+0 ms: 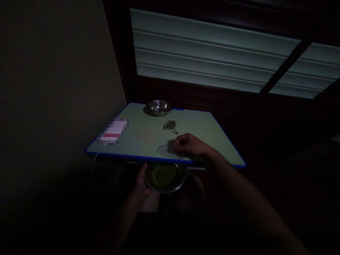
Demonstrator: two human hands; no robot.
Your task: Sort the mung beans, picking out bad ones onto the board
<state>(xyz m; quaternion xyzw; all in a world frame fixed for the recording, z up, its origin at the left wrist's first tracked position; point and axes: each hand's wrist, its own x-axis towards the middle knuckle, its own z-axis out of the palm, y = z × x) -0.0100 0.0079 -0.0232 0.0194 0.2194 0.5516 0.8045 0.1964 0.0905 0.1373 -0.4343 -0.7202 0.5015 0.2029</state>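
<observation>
My left hand grips the rim of a metal bowl below the table's front edge. Small greenish grains, perhaps mung beans, fill much of that bowl. Over the tabletop, my right hand is closed, its fingertips pinched together; whatever they hold, if anything, is hidden. Beneath it lies a clear, flat piece that looks like plastic. Just beyond the hand is a small pile of dark grains. A pale, whitish pile is spread to its left.
An empty-looking steel bowl stands at the back of the pale table with a blue edge. On the left lies a blurred-out phone-like object with a white cable. A wall rises at left, a slatted window behind.
</observation>
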